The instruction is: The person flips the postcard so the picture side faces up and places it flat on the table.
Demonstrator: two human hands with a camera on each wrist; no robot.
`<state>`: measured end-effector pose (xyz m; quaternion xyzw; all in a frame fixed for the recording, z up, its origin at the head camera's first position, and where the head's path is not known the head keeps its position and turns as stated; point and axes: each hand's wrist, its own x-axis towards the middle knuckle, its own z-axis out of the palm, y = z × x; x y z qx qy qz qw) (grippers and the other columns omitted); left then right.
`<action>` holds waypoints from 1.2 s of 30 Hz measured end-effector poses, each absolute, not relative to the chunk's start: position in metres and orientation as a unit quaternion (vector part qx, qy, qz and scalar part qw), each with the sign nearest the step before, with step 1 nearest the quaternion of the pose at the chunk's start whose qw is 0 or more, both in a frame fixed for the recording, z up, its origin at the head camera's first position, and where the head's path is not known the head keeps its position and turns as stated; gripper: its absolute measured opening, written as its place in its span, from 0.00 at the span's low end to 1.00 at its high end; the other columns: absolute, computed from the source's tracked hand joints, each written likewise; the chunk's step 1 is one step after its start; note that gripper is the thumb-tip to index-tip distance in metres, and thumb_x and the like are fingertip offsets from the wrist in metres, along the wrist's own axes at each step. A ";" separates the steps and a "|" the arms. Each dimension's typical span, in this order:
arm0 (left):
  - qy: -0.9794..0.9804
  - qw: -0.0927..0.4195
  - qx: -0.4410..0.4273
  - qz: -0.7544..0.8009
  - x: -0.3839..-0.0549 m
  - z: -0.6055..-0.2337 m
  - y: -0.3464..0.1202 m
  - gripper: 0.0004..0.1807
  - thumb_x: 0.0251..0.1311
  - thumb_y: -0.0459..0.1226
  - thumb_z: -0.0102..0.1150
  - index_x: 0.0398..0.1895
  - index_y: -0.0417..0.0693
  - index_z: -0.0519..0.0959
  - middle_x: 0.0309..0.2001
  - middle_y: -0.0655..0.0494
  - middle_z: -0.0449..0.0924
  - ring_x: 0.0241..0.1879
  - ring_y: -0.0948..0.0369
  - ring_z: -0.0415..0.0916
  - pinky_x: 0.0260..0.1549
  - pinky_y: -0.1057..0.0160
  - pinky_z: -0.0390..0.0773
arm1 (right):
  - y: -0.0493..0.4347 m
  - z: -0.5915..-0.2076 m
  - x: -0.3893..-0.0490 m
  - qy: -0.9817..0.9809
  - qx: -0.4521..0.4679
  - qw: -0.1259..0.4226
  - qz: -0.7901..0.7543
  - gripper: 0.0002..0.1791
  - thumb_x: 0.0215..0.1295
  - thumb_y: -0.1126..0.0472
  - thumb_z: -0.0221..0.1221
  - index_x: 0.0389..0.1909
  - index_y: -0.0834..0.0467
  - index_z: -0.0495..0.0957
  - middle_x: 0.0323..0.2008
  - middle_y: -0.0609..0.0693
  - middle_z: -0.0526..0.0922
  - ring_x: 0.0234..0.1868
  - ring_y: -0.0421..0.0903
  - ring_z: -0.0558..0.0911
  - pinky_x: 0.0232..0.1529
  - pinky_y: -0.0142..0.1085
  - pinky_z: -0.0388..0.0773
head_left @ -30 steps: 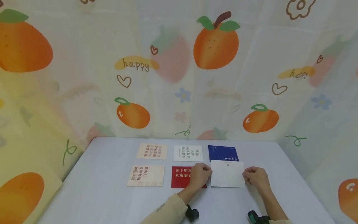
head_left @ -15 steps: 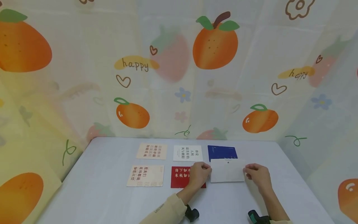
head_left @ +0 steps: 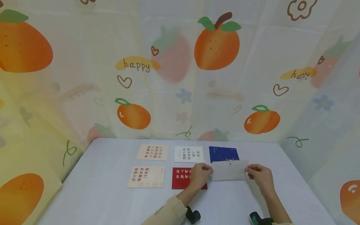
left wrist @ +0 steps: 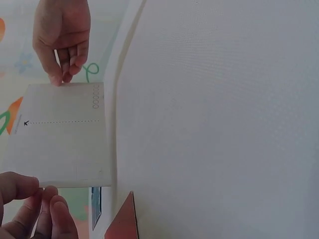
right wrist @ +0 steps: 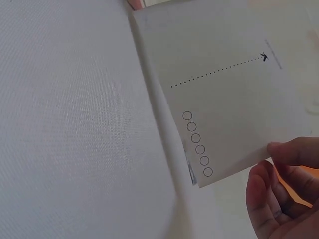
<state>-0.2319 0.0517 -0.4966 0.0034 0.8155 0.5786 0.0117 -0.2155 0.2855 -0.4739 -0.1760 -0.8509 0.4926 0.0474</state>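
A white postcard (head_left: 229, 171) is held up by its two sides, tilted over the table. Its blank back faces me, and the left wrist view shows a dotted line and a row of small circles printed on this postcard (left wrist: 65, 134). My left hand (head_left: 201, 175) pinches the left edge between thumb and fingers, covering part of a red card (head_left: 180, 181). On the opposite edge, my right hand (head_left: 261, 178) pinches with thumb and index finger, seen closely as the right hand (right wrist: 286, 184) in the right wrist view. Behind the postcard lies a blue card (head_left: 223, 153), its lower part hidden.
Left of the blue card lies a white card (head_left: 188, 154) with dark writing. Two cream cards, one far (head_left: 152, 152) and one near (head_left: 146, 177), lie farther left. All rest on a white-covered table (head_left: 107, 200), with a fruit-print curtain (head_left: 168, 118) behind it.
The postcard has tipped up, its near edge rising and its face looking narrower from the head. Both hands keep their grip and barely shift; the other cards stay put.
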 end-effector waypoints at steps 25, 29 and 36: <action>0.806 0.030 -0.012 0.591 -0.230 -0.498 0.052 0.09 0.60 0.40 0.62 0.35 0.44 0.86 0.31 0.57 0.85 0.30 0.66 0.73 0.29 0.69 0.76 | 0.318 -0.532 -0.236 -0.807 -0.174 0.077 0.559 0.26 0.67 0.46 0.58 0.49 0.66 0.79 0.32 0.44 0.85 0.31 0.35 0.83 0.30 0.22 0.79; 0.802 0.036 -0.011 0.596 -0.230 -0.499 0.051 0.10 0.61 0.40 0.61 0.35 0.43 0.86 0.31 0.56 0.85 0.30 0.66 0.73 0.29 0.68 0.77 | 0.327 -0.548 -0.245 -0.801 -0.182 0.081 0.564 0.27 0.69 0.45 0.55 0.51 0.67 0.78 0.35 0.47 0.86 0.33 0.35 0.83 0.34 0.24 0.81; 0.791 0.049 -0.020 0.610 -0.231 -0.498 0.051 0.10 0.62 0.41 0.61 0.35 0.43 0.86 0.30 0.57 0.85 0.29 0.66 0.75 0.30 0.69 0.78 | 0.316 -0.526 -0.232 -0.773 -0.177 0.074 0.604 0.28 0.69 0.48 0.57 0.54 0.71 0.76 0.31 0.38 0.85 0.32 0.33 0.83 0.34 0.23 0.81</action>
